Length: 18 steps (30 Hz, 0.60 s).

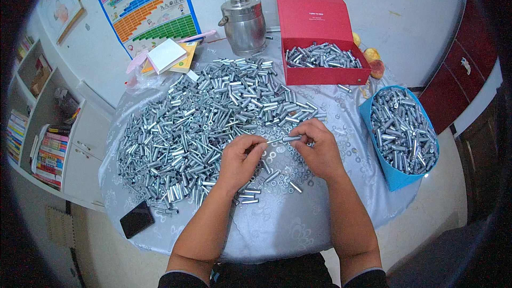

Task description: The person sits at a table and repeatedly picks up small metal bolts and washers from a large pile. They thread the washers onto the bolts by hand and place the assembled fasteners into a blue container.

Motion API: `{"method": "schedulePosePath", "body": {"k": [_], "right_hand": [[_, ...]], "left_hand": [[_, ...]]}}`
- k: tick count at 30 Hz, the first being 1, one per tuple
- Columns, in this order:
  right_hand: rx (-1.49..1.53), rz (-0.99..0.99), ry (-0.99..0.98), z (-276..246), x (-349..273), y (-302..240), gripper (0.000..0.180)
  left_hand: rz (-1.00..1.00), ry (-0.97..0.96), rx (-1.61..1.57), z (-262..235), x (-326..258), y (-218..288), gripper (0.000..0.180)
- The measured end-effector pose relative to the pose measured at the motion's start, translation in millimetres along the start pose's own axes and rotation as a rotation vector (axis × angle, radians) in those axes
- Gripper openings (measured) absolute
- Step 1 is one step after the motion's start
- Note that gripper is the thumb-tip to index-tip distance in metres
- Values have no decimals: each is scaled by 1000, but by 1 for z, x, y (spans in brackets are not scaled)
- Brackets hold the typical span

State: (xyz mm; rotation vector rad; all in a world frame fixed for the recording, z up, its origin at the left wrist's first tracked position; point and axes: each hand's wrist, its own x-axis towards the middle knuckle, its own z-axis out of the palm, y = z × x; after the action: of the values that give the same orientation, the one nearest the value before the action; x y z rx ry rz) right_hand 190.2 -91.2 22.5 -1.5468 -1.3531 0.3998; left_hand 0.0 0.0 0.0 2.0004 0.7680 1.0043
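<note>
1. Left hand [241, 161] and right hand [318, 149] brought together over the near middle of the round table [298, 224]; fingertips of both pinched narrow on one slim metal sleeve [290, 139], held level between them, probably so that a small part can be slid on, though too small to tell.
2. Loose washers [277, 156] scattered just beneath the hands, within a finger's reach; handy for picking without shifting the arms.
3. Great heap of metal sleeves [202, 122] spread left and far of the hands, touching the left hand's side; stock kept close.
4. Red box [320, 77], lid up, at the far right, part filled with sleeves; blue tub [400, 178] at the right edge, heaped full; both on the right hand's side for easy dropping.
5. Steel pot [244, 24], notepads [169, 56] and black phone [137, 218] pushed to the rim, clear of the work.
</note>
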Motion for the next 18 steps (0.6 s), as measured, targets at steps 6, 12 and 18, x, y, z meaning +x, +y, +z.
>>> {"method": "schedulePosePath", "body": {"k": [6, 12, 18], "right_hand": [[-13, -30, 14, -4, 0, 2, 22], [-39, 49, -61, 0, -1, 5, 17], [129, 249, -17, 8, -1, 13, 25]], "left_hand": [[-1, 7, -11, 5, 0, 0, 12], [-12, 0, -4, 4, -1, 5, 11], [-9, -7, -15, 4, -1, 7, 12]]}}
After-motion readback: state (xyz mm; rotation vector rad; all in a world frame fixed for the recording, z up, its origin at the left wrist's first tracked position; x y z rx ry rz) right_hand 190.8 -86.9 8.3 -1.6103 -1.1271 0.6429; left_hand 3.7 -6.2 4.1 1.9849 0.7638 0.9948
